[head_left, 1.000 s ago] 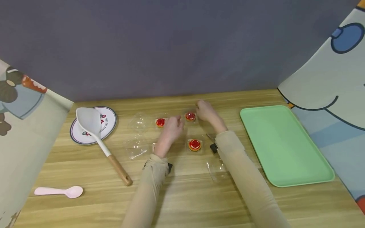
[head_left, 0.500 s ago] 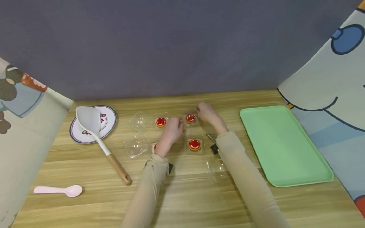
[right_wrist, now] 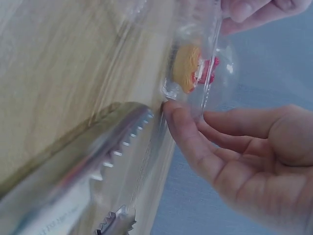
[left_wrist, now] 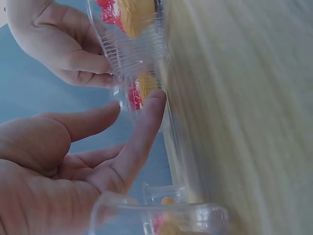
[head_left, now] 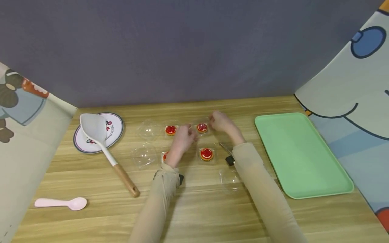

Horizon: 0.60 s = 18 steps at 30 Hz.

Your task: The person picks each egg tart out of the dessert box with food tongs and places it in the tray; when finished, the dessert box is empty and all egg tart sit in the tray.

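A small red-topped tart (head_left: pixel 202 128) sits in a clear plastic box between my two hands, with a domed lid (right_wrist: pixel 226 73) over it. My left hand (head_left: pixel 183 139) pinches the box's left edge, thumb at the lid's rim and index finger low by the base. On the opposite edge my right hand (head_left: pixel 223 122) pinches with thumb and index finger (right_wrist: pixel 183 122). Other tarts stand around: one at the back left (head_left: pixel 171 130), a nearer tart (head_left: pixel 206 154), and another tart (head_left: pixel 165 156) partly hidden by my left wrist.
Clear lids (head_left: pixel 144 156) lie left of the tarts, another lid (head_left: pixel 231 179) nearer on the right. Serrated metal tongs (right_wrist: pixel 98 156) lie partly beneath my right sleeve. A green tray (head_left: pixel 304 155) is at right; a plate (head_left: pixel 115 130) under a white ladle (head_left: pixel 94 128) and a pink spoon (head_left: pixel 77 204) at left.
My right hand has come slightly nearer to me, and the tart's box between the hands has shifted a little the same way. My left hand stays almost in place.
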Tool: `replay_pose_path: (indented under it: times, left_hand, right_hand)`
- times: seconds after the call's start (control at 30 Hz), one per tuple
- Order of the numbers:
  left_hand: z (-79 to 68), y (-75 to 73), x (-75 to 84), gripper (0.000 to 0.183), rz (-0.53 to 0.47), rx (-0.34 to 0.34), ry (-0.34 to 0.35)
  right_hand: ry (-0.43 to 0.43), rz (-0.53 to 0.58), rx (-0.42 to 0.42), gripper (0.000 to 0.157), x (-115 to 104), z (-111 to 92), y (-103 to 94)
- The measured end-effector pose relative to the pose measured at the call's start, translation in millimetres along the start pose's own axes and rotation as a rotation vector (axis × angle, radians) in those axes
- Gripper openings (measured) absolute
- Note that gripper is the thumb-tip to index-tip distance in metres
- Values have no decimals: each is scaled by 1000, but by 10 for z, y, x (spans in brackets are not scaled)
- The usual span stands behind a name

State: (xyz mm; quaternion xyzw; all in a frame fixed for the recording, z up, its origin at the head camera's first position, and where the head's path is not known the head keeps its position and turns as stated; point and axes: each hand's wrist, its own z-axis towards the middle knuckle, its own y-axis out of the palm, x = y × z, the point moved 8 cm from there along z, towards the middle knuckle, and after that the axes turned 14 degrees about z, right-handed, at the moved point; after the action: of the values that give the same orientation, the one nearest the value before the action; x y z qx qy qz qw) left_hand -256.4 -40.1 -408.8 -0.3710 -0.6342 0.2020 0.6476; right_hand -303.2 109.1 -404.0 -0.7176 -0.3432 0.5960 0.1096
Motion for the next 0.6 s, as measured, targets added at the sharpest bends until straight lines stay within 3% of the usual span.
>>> replay_pose_path:
  times: [0.33, 0.6]
  left_hand:
    - [21, -4, -35, 45, 6, 3, 0]
    - [29, -33, -56, 28, -10, 23, -7]
  right_hand:
    - [-18, 65, -29, 44, -6, -36, 9]
    - [-47, 93, -44, 46, 4, -14, 1]
